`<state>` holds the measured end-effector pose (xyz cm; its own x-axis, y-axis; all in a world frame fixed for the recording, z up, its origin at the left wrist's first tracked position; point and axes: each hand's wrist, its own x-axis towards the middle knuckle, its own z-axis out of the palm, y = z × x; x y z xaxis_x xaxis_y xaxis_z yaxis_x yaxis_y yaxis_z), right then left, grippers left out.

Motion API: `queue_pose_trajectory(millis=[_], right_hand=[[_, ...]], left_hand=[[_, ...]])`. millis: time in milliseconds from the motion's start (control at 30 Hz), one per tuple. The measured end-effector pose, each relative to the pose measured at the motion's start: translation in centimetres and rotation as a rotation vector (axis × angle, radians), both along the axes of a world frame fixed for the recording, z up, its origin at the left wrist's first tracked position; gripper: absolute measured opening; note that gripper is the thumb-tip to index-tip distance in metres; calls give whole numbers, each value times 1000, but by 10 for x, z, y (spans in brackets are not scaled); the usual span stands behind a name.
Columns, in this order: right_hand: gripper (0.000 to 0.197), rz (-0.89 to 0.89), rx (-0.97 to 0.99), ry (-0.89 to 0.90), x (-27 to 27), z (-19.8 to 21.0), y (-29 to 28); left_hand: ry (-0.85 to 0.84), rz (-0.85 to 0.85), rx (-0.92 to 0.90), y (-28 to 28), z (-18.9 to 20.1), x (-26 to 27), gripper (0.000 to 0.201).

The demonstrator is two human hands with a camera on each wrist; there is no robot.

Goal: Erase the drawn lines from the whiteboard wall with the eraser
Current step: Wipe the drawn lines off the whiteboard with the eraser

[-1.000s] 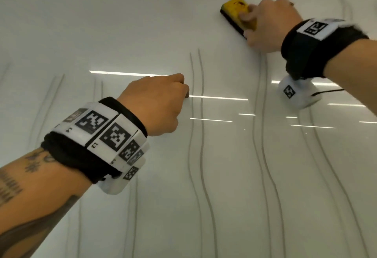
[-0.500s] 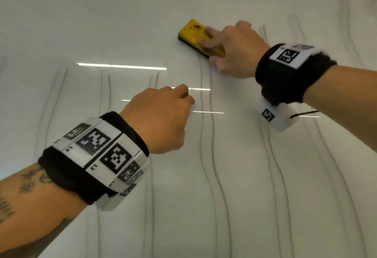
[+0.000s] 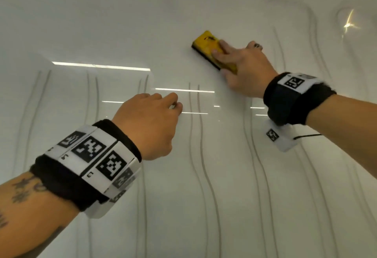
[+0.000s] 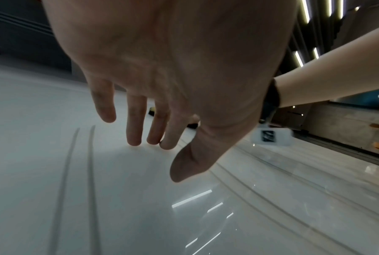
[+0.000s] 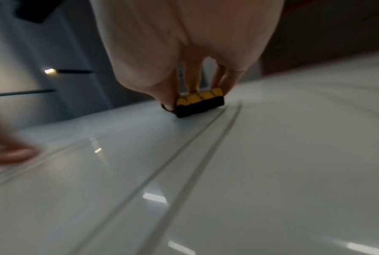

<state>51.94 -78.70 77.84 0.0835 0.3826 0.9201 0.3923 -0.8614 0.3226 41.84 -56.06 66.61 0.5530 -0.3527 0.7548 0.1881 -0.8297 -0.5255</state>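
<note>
A yellow eraser (image 3: 206, 43) with a black felt base lies flat against the glossy whiteboard wall (image 3: 102, 23). My right hand (image 3: 234, 62) grips it, thumb on one edge and fingers over the yellow back; the right wrist view shows the eraser (image 5: 199, 101) pinched at the top of a pair of grey lines (image 5: 205, 138). Several pairs of wavy drawn lines (image 3: 194, 135) run down the board below. My left hand (image 3: 151, 119) hangs lower left with loose fingers (image 4: 133, 134) near the board, holding nothing.
The board above the lines' tops is blank white with ceiling-light reflections (image 3: 102, 66). Faint curved line traces (image 3: 312, 23) remain at the upper right. More line pairs (image 3: 91, 98) stand to the left of my left hand.
My right hand slid the eraser leftward, from above the right line pair to above the middle pair. The view tilted upward. My left hand kept its place.
</note>
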Motion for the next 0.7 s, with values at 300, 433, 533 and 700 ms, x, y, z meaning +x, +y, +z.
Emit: queue_pose_trajectory(millis=[300, 433, 533, 700], right_hand=[[46, -204, 388, 68, 4, 42, -91], [52, -2, -63, -25, 8, -19, -48], [50, 62, -102, -43, 17, -7, -76], [40, -268, 524, 24, 37, 71, -166]], left_hand=[[25, 44, -29, -2, 1, -2, 64], [-3, 109, -131, -23, 13, -6, 37], [-127, 56, -114, -53, 19, -3, 28], [-49, -14, -117, -93, 11, 10, 29]])
